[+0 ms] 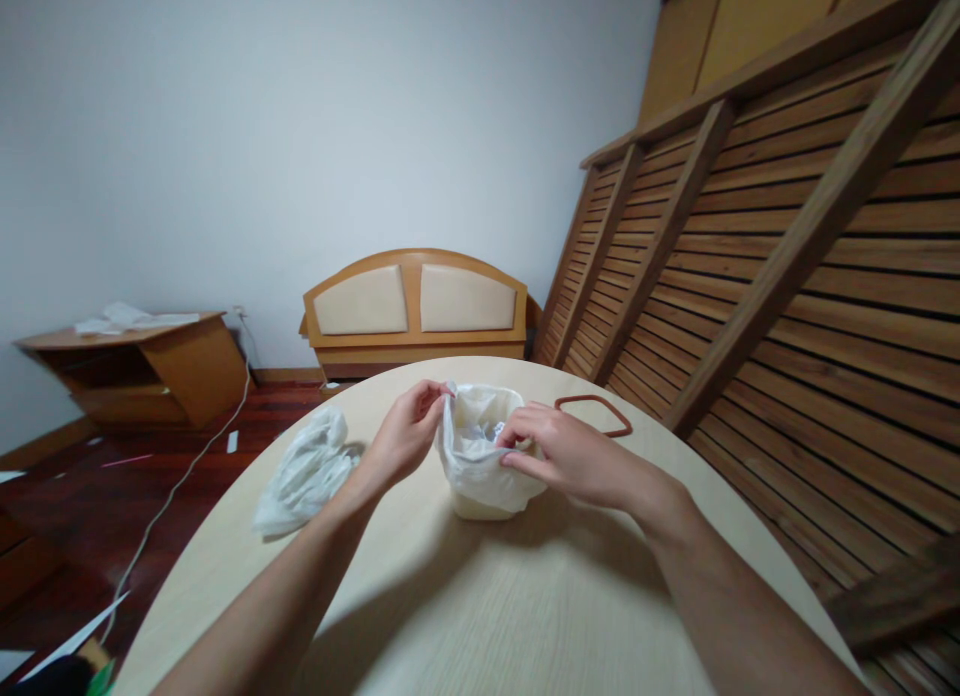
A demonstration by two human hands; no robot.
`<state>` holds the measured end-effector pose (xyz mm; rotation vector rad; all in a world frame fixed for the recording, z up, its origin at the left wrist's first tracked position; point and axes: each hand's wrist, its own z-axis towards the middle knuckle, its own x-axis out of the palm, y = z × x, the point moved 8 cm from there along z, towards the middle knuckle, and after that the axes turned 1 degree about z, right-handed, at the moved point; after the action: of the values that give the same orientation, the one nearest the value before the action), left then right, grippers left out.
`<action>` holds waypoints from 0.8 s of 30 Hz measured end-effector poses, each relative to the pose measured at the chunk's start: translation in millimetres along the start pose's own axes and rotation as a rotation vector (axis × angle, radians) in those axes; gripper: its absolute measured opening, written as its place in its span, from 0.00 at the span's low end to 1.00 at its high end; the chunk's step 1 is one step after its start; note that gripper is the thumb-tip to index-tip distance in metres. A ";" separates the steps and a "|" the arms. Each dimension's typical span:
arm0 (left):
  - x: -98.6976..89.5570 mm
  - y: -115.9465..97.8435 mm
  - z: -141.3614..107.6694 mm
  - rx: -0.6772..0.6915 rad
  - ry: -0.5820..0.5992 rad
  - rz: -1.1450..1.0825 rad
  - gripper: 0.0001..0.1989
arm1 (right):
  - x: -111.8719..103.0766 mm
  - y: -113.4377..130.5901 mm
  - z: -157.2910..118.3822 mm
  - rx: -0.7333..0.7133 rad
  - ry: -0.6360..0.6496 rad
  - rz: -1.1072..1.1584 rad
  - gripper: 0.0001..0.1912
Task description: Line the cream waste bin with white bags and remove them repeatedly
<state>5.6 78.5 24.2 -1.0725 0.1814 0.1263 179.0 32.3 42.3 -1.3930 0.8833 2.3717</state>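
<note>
A small cream bin (484,511) stands upright on the round table, lined with a thin white plastic bag (491,481) folded down over its rim. My left hand (411,426) pinches the bag's edge at the bin's left rim. Across from it, my right hand (551,451) grips the bag's edge at the near right rim, thumb outside and fingers inside. Some crumpled whitish stuff shows inside the bin, too small to name. A brown rounded ring-shaped frame (600,401) lies on the table beyond my right hand.
Left of my left forearm lies a crumpled white plastic bag (311,471) on the pale round table (480,616). Behind the table is a wooden headboard (412,306). A slatted wooden panel (787,276) leans at the right. A low cabinet (142,376) and a white cable (187,466) are at the left.
</note>
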 end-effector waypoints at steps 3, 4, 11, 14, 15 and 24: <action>2.5 -9.1 -2.6 0.029 0.015 -0.007 0.12 | -1.5 7.8 1.0 -0.035 -0.002 0.042 0.04; 3.7 -13.1 -4.0 0.043 0.023 -0.013 0.12 | -2.7 9.7 0.9 -0.039 -0.003 0.053 0.04; 17.0 -37.3 -15.6 0.120 0.120 -0.084 0.13 | -16.8 12.8 -2.1 0.002 -0.055 0.125 0.08; 21.2 -42.7 -18.6 0.115 0.145 -0.100 0.16 | -28.3 5.7 -1.8 0.036 -0.221 0.103 0.06; 22.5 -44.0 -19.6 0.107 0.156 -0.108 0.16 | -31.1 4.5 -1.6 0.029 -0.273 0.089 0.07; 34.1 -58.2 -30.0 0.131 0.292 -0.158 0.17 | -20.1 4.1 2.0 -0.115 -0.299 -0.002 0.12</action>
<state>47.5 25.0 53.2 -0.9669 0.3620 -0.1837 185.8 32.0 61.7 -1.0338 0.6745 2.5740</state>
